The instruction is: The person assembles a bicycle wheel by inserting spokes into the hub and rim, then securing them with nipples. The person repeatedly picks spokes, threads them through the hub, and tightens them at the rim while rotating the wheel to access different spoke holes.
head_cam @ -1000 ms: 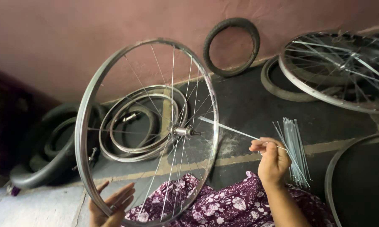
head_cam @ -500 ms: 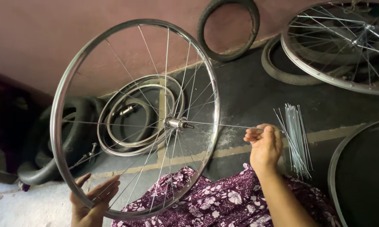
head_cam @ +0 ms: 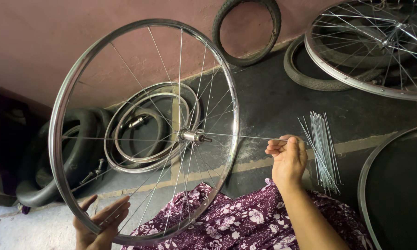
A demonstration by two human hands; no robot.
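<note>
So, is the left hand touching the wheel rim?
Touching. The head view shows the left hand pressed against the lower rim, fingers crossing it with no gap.
</note>
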